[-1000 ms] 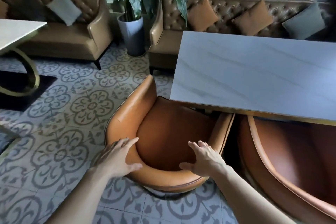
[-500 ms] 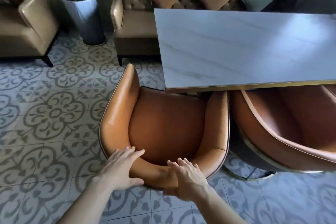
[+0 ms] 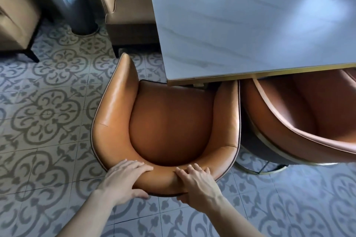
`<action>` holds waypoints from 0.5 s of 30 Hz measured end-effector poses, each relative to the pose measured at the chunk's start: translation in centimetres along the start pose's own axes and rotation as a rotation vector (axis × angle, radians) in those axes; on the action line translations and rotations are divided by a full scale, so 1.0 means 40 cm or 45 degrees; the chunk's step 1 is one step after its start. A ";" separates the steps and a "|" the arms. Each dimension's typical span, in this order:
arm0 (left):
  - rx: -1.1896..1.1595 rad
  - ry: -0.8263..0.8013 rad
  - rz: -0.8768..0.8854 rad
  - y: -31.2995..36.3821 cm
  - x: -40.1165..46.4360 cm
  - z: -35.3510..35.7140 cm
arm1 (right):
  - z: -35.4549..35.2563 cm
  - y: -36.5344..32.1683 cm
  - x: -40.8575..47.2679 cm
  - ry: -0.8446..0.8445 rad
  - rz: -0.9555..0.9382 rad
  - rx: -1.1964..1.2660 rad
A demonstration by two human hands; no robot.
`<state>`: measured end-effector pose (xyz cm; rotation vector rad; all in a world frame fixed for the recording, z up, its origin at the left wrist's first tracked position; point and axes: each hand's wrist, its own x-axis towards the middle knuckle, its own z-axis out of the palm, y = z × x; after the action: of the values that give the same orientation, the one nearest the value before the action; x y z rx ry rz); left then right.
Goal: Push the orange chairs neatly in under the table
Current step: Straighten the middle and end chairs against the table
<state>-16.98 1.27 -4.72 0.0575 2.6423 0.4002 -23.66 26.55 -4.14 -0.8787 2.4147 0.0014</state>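
Both hands, left (image 3: 125, 179) and right (image 3: 198, 183), have fingers clamped on the chair (image 3: 169, 121) back, seat part-way under the surface (image 3: 250, 31) near-left corner: push evenly and straight, keeping clear of the second chair (image 3: 300, 113) alongside.

— What has shifted for us since a second ago?
— Our right hand (image 3: 198, 184) slid left along the orange chair (image 3: 169, 121) back, nearer our left hand (image 3: 125, 179).
— And the chair?
— Squarer to the table (image 3: 250, 34) now (front edge tucked under).
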 end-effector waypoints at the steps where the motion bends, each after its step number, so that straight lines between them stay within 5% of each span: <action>1: -0.006 0.008 -0.005 0.001 -0.002 0.002 | 0.002 0.001 0.000 0.005 -0.008 0.003; 15: -0.143 0.155 -0.111 0.210 0.009 0.074 | 0.007 0.192 -0.076 0.045 -0.102 -0.012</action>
<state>-16.20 10.14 -4.99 -0.1208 2.7240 0.5375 -26.15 34.43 -4.25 -0.9868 2.4122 -0.0333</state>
